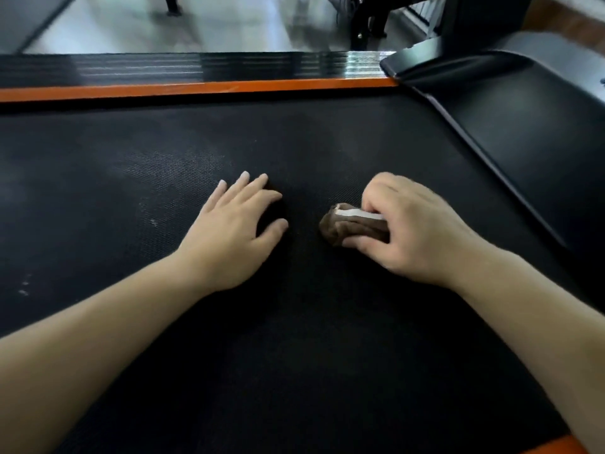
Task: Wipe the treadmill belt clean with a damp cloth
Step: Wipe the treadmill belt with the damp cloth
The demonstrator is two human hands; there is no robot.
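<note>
The black textured treadmill belt (294, 355) fills most of the view. My right hand (409, 227) presses a bunched brown cloth (347, 226) with a white edge onto the belt, right of centre; the cloth sticks out to the left of my fingers. My left hand (235, 231) rests flat on the belt with fingers spread, a short gap to the left of the cloth, holding nothing. Pale dusty smudges (154, 221) and small white specks (24, 288) mark the belt on the left.
An orange side rail (196, 88) and a ribbed black foot rail (163, 68) run along the far edge. A glossy black motor cover (530, 132) rises at the right. A grey floor (163, 27) and dark machine frames (366, 24) lie beyond.
</note>
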